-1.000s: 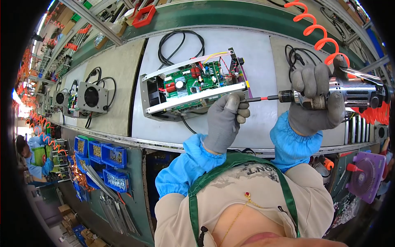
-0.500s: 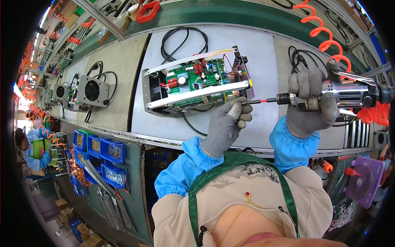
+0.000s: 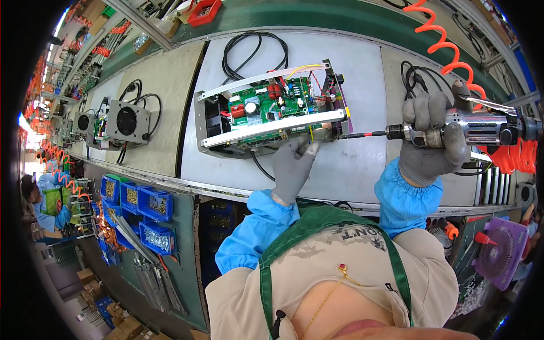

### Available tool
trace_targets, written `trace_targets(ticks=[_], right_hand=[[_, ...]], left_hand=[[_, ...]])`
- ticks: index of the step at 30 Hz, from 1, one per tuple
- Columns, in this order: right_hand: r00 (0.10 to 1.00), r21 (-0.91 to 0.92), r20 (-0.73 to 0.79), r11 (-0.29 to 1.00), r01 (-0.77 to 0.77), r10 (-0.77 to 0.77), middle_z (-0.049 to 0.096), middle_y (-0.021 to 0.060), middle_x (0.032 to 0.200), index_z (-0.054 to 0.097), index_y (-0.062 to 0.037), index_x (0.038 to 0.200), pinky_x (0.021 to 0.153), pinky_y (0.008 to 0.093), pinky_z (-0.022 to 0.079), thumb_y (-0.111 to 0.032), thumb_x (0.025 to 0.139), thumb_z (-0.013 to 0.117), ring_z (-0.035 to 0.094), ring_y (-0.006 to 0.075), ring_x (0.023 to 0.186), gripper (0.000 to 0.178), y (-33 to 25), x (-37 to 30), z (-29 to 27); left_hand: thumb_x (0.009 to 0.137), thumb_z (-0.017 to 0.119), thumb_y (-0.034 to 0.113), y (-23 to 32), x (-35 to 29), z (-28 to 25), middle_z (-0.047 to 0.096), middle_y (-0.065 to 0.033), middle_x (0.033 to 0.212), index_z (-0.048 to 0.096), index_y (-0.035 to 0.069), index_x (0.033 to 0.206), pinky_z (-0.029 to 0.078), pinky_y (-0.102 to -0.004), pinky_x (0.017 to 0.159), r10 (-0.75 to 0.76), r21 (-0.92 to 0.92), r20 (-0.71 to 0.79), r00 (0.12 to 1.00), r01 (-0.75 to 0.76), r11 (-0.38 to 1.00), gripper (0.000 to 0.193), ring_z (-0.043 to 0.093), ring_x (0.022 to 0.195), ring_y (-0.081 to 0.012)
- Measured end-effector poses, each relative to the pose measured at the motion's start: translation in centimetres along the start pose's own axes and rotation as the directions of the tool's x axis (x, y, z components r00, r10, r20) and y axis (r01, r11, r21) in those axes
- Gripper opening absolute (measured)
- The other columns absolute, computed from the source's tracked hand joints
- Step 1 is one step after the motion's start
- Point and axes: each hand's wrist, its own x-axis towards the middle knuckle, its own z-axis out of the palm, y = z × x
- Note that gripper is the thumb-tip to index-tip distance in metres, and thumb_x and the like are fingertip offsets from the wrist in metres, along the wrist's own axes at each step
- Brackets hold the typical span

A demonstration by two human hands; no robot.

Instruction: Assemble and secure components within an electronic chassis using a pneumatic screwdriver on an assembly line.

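Note:
My right hand (image 3: pixel 433 139), gloved in grey, is wrapped round a silver air screwdriver (image 3: pixel 481 129). Its long dark bit (image 3: pixel 365 135), ringed in red, points left; the tip is by the near right corner of an open-framed electronic unit (image 3: pixel 272 133). Whether a screw sits on the tip is too small to tell. My left hand (image 3: pixel 294 167), gloved too, is at the unit's near side, below the front white rail (image 3: pixel 272 130). Its thumb and fingers are bent close to a yellow-green wire (image 3: pixel 311 134); what lies between them is hidden. Inside the unit shows a green circuit board (image 3: pixel 266 105).
A black cable (image 3: pixel 255 54) loops behind the unit. An orange coiled hose (image 3: pixel 445 48) hangs at the right. More units with fans (image 3: pixel 127 123) stand to the left. Blue bins (image 3: pixel 156 205) of small parts hang below the bench edge. A person (image 3: pixel 48 198) works far left.
My left hand has left the bit's tip and moved left to the unit's near side. The screwdriver has shifted slightly right, and its bit shows bare to the tip.

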Motion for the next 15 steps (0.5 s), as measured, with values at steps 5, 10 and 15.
trace_targets(ticks=[5,10,15], right_hand=[[0.996,0.006,0.093,1.000,-0.008,0.007,0.035,-0.0007,0.066,0.034,-0.0083,0.140,0.058,0.0341,0.037,-0.018,0.080,0.054,0.036,0.0117,0.055,0.064,0.0,0.1,-1.2],[0.999,0.036,0.023,0.998,0.044,-0.045,0.034,-0.0012,0.066,0.034,-0.0084,0.140,0.057,0.0322,0.035,-0.019,0.081,0.053,0.035,0.0115,0.055,0.063,-0.4,0.4,-2.1],[0.999,-0.019,-0.010,0.999,0.035,-0.035,0.034,-0.0017,0.065,0.034,-0.0074,0.140,0.056,0.0319,0.034,-0.020,0.080,0.053,0.034,0.0112,0.053,0.064,-0.7,0.6,-2.3]], left_hand=[[0.085,0.065,0.019,-0.4,-0.3,1.4,0.054,-0.0067,0.062,0.066,0.002,0.093,0.043,-0.0290,0.052,0.046,-0.101,-0.002,0.999,-0.046,0.994,0.019,0.053,0.055,-0.0157],[0.088,0.061,0.017,-2.0,-2.0,2.3,0.060,-0.0101,0.072,0.066,0.003,0.095,0.045,-0.0305,0.062,0.275,-0.149,0.060,0.960,-0.263,0.953,0.016,0.058,0.065,-0.0210],[0.086,0.062,0.015,-1.4,-0.8,3.2,0.060,-0.0097,0.074,0.066,0.003,0.099,0.045,-0.0303,0.064,0.025,-0.238,0.100,0.995,0.000,0.971,0.018,0.057,0.070,-0.0197]])
